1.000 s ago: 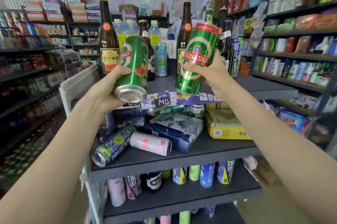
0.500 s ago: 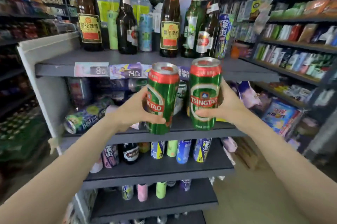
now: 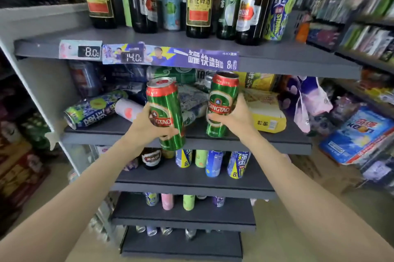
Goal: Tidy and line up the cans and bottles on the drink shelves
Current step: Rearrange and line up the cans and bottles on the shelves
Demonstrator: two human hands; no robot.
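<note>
Now both cans over shelf edge

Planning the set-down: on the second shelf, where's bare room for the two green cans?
Bare strip along the front edge of the second shelf, between the right green can and the yellow carton; also front between the lying blue can and the left green can. Behind is crowded: lying cans, cartons.
</note>
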